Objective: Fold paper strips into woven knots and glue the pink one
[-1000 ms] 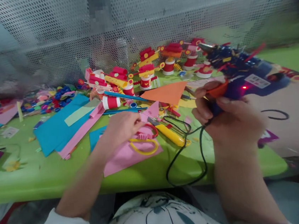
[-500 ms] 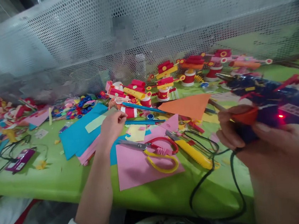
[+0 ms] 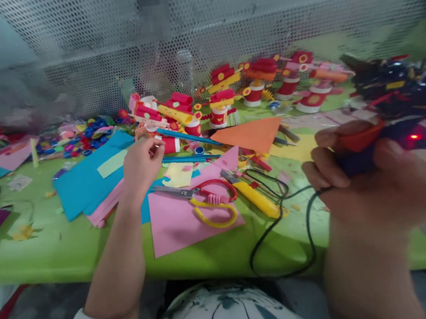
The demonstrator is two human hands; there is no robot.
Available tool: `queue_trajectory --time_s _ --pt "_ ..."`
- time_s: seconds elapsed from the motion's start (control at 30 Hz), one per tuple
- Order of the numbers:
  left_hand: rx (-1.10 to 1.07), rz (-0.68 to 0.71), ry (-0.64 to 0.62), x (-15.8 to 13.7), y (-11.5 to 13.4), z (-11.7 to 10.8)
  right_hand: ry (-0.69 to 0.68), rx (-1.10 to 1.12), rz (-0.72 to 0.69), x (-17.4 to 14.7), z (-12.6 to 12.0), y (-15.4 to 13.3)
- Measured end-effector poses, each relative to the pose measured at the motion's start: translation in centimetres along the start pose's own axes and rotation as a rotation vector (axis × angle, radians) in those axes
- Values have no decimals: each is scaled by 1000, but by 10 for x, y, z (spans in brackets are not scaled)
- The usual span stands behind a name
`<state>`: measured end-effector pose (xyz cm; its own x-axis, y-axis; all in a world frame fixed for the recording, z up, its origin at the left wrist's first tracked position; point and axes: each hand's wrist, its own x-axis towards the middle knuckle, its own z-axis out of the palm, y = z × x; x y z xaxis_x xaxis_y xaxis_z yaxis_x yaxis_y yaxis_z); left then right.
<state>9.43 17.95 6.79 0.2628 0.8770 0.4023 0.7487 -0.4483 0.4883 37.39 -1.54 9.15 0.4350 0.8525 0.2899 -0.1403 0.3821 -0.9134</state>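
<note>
Since a second ago, when it covered the scissors, the left hand (image 3: 140,162) has moved up and to the left, baring the blades; the right hand (image 3: 375,183) has shifted further toward the right edge of the frame, taking the glue gun (image 3: 400,134) with it.

That right hand is wrapped round the gun's handle, at the orange trigger (image 3: 361,138). The gun lies across the right of the frame (its small red light is lit), and a black cord (image 3: 308,223) loops down from the hand near the table's front edge.

Left of centre, the left hand has its fingers curled and the thumb near the forefinger; I cannot tell whether anything is pinched there. Its fingertips are just beside a red-and-white cup (image 3: 172,144), and the blue paper (image 3: 86,185) with a pale green strip (image 3: 110,164) lies to their left.

Near the centre, the scissors (image 3: 190,193) rest on a pink sheet (image 3: 178,231), with a yellow cutter (image 3: 257,199) to their right. Finished-looking red and yellow paper models (image 3: 219,113) stand behind, along the perforated panel (image 3: 222,31).
</note>
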Motion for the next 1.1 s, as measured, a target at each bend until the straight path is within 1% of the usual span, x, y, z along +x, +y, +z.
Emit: queue_trajectory --time_s 0.1,0.2,0.27,0.33,0.4,0.47,0.53,0.57,0.6,0.7,0.8,0.87,0.93,1.03,1.1 --pt "11 29 -41 -4 9 4 50 112 -36 -1 1 -3" --pt "-8 89 -110 -9 18 11 37 115 -40 -1 1 -3" --pt "-35 117 -167 -12 23 16 26 167 -52 1 -1 -4" --pt "-97 122 -256 -15 26 18 16 231 -57 2 -3 -4" --pt "-179 158 -404 -19 31 17 13 252 -53 3 -4 -4" --pt "-255 282 -581 -23 38 15 13 245 -64 3 -5 -4" --pt "-301 468 -701 -30 47 15 5 229 -66 2 -4 -4" --pt "-297 538 -738 -33 51 17 -2 218 -61 2 -3 -4" --pt "-271 579 -759 -37 55 19 -13 206 -56 2 -2 -4" --pt "-161 599 -778 -44 59 31 -43 185 -43 1 0 -2" --pt "-152 578 -794 -44 55 38 -72 165 -16 0 1 2" --pt "-243 512 -785 -42 53 38 -81 143 0 0 2 5" --pt "-443 345 -780 -38 52 35 -108 136 21 -1 3 9" --pt "-830 7 -766 -34 54 30 -203 96 52 -4 7 15" --pt "-986 -126 -678 -31 56 28 -224 24 80 -8 9 20"
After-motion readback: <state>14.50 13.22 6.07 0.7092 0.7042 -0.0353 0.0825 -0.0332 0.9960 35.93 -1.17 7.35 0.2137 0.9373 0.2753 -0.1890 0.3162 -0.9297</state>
